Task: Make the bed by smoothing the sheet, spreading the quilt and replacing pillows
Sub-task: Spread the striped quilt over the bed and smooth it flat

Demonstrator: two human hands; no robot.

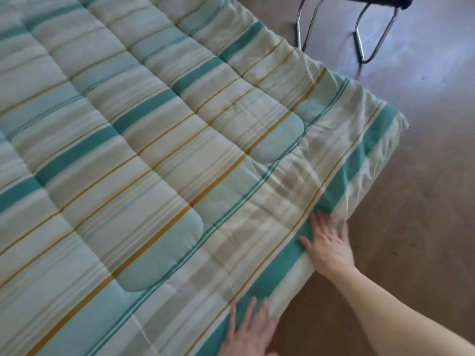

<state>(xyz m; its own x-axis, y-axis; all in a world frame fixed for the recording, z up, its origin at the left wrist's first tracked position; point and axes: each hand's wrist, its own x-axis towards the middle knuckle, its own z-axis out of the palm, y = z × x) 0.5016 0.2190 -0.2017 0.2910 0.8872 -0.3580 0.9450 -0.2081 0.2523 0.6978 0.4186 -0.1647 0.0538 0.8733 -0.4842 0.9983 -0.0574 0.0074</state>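
Quilt [144,140], striped teal, cream and mustard, lies spread over the bed and fills the left and centre of the view; its padded panels end short of the near right edge. A thinner striped border runs along that edge and hangs down toward the floor [411,227].

Left hand [250,330]: at the near bottom edge, fingers straight and spread, flat on the border, across the wide teal stripe.

Right hand [327,244]: farther along the same edge, to the right, fingers straight and spread, palm pressing the border at the bed's rim. Neither hand grips fabric.

Chair [370,27] with chrome legs stands far right, apart from the bed.
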